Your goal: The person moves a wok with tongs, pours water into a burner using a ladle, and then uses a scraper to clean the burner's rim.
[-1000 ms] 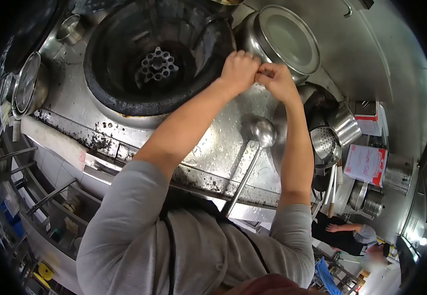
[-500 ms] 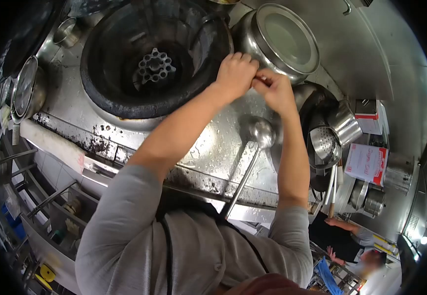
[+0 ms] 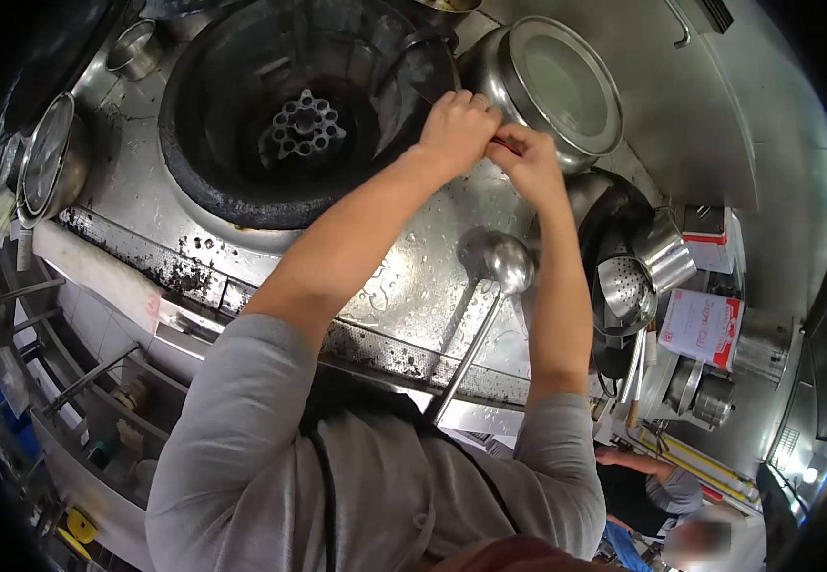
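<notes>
My left hand [image 3: 461, 129] is a closed fist above the right rim of the round black stove burner [image 3: 189, 172]; whatever it may hold is hidden. Against it, my right hand [image 3: 530, 164] pinches a thin red item [image 3: 506, 146], of which only a sliver shows between the fingers. Both hands are in front of a large steel pot [image 3: 490, 76] with pale liquid in its round opening. Below them, a steel ladle [image 3: 507, 262] rests on the wet steel stovetop [image 3: 394, 276], its handle pointing toward my body.
Dark woks [image 3: 599, 224], a perforated skimmer [image 3: 625, 289] and a steel container [image 3: 666, 250] stand at the right. A white and red box [image 3: 701, 327] is beyond them. Bowls with a strainer [image 3: 48, 162] are at far left. Another person [image 3: 656, 491] is at lower right.
The hands stay together, and a red sliver now shows between my right fingers. The view has shifted slightly. The other person has changed position, and their arm is lower.
</notes>
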A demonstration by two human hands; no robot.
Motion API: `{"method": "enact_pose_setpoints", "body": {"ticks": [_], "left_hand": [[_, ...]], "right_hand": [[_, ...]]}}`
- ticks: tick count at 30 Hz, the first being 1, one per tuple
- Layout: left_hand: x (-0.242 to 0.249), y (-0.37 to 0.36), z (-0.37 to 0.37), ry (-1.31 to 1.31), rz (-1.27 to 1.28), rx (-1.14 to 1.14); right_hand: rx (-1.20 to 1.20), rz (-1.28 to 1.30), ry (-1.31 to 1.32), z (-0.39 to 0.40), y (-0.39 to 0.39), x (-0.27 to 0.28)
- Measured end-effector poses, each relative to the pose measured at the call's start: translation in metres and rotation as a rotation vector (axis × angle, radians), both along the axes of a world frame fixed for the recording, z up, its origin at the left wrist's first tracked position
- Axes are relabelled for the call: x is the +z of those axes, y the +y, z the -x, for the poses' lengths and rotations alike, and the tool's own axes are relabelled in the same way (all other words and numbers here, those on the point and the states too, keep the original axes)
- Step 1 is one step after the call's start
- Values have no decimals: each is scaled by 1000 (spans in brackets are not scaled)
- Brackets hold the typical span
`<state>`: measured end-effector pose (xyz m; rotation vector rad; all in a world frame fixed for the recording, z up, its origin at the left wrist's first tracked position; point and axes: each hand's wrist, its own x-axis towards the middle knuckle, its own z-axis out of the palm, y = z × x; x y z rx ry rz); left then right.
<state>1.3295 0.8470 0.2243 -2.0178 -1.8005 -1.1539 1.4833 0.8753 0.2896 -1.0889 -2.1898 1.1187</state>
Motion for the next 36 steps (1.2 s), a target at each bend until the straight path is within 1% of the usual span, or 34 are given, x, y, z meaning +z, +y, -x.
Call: {"method": "enact_pose_setpoints", "body": {"ticks": [1,2,3,4,5,6,8,10,11,14,15,18,19,20,22,23,26,27,28,30,31,32,34,35,36], "left_hand": [[6,-11,-7,-34,6,-1],[10,-19,-10,-65,8,-4],[13,-22,-10,-80,89,-27],[10,-16,-6,-49,78,-22],[5,-8,-3,-28,78,-20],[2,0,-2,-2,64,-20],[9,5,-4,-40,66,-27],[18,-14,-8,-75,90,-14],[12,-21,-11,-158,49,-30],[0,-4,-3,-69,61,-46],[4,3,1,-49,56,-58],[8,-6,-10,-44,38,-35],[9,-3,-5,-31,33,-31],[9,-1,-1,-22,30,-27],[1,-7,-5,-16,51,-43],[-4,7,-1,45,69,-34],[3,11,-3,29,84,-34],[6,2,-7,18,67,-24],[9,-3,-10,4,50,-8],[-1,5,-7,20,73,8],[-5,14,-1,48,74,13],[-7,23,3,79,63,21],[5,24,5,57,74,5],[13,17,0,29,87,8],[20,8,-5,1,103,13]], "right_hand": [[-4,-61,-156,0,-10,20],[11,-65,-197,2,-9,24],[24,-71,-238,3,-7,27],[32,-67,-285,-1,-9,26],[57,-56,-202,-6,10,2],[-12,-63,-135,4,5,6],[-42,-108,-135,2,14,-1],[16,-123,-232,1,-9,30],[48,-133,-280,3,-16,40],[1,-80,-298,6,4,12],[-63,-78,-152,9,3,7],[-2,-75,-267,-5,3,20],[46,-82,-198,-9,-3,23],[50,-78,-192,-5,2,21],[36,-41,-193,-3,5,7],[-4,-51,-152,0,10,1],[-17,-61,-155,-1,15,5],[55,-39,-61,-9,18,0],[62,-42,-115,-5,19,5],[72,-36,-236,-3,18,14],[72,-59,-133,3,28,-2],[57,-36,-140,-3,34,-10],[38,-3,-152,8,37,6],[69,-44,-167,4,31,21],[79,-24,-161,-1,30,19]]}}
